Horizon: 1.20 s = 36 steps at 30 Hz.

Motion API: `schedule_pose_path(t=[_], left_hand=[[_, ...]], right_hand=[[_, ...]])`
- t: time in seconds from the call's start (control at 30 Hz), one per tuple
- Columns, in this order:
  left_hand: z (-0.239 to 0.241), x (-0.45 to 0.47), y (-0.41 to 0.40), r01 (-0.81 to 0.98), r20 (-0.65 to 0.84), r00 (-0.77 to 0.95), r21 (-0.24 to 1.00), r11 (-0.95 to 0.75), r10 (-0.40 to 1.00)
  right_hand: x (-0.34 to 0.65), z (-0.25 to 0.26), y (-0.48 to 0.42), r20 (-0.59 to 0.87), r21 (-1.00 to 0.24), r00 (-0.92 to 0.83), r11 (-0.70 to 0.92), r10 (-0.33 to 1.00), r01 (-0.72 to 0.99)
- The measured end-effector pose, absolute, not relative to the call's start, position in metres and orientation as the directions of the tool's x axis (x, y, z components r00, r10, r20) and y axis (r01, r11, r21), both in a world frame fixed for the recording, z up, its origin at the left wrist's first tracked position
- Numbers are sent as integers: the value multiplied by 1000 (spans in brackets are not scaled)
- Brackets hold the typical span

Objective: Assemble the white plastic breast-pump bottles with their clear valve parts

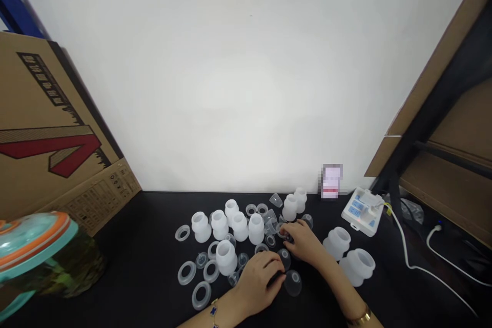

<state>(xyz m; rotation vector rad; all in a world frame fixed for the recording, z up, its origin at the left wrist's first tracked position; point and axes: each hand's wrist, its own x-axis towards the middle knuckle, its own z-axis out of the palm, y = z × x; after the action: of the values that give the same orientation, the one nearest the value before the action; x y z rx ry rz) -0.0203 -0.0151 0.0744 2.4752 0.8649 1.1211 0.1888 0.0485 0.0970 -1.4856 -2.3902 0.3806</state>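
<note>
My left hand is low over the black table, its fingers curved and the thumb apart from them, with dark table showing in the gap. Beside its fingertips lie a clear dome cap and another dome cap. My right hand reaches in from the right with fingers curled down among the small parts, near a translucent ring; what they grip, if anything, is hidden. White waisted plastic bottles, such as this bottle and that bottle, stand upright left of my hands.
Several translucent collar rings lie at the left. Two wide white bottles stand right of my right forearm. Behind them is a power strip with a white cable. A lidded jug and a carton occupy the left side.
</note>
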Motion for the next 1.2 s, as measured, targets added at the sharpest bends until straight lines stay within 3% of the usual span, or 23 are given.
schedule_pose_path(t=[0.17,0.37,0.53,0.73,0.87,0.97,1.2], left_hand=[[72,-21,-15,401,575,523,486,-776,630],[73,-22,-15,405,560,522,502,-765,643],[78,-24,-16,380,525,475,600,-703,706],[79,-27,-16,277,494,292,776,-566,819],[81,-29,-17,241,403,231,859,-453,886],[80,-30,-16,197,353,211,898,-393,911],[78,-33,-12,169,414,216,876,-451,885]], right_hand=[[183,98,47,142,-313,-415,439,899,843],[183,106,46,185,-332,-395,436,900,836],[184,118,43,237,-484,-350,423,906,766],[183,134,36,303,-779,-259,395,917,487],[176,141,27,262,-916,-261,324,929,237],[169,142,21,193,-967,-301,233,934,102],[159,131,17,70,-983,-319,12,945,-181]])
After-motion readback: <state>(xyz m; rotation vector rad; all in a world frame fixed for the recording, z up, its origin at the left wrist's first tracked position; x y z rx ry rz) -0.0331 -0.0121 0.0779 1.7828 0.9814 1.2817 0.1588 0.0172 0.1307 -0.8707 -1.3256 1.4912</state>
